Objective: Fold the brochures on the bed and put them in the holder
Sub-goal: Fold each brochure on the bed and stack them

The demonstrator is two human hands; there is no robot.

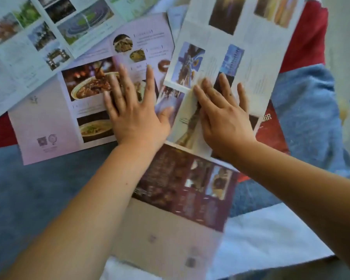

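Fingers [201, 97] of the right hand [224, 120] press flat on the white brochure [257, 77].

The bed [28, 188] has a cover of large colour blocks: grey-blue at the near left, a red block [309, 37] at the far right, a white block [271, 239] at the near right. A rumpled blue cloth [307, 118] lies on its right side. Past it shows a pale surface [346, 47], too blurred to identify. The light is soft and even.

Pink brochure [45, 118], maroon brochure [182, 190], red-blue bedcover [303, 110]
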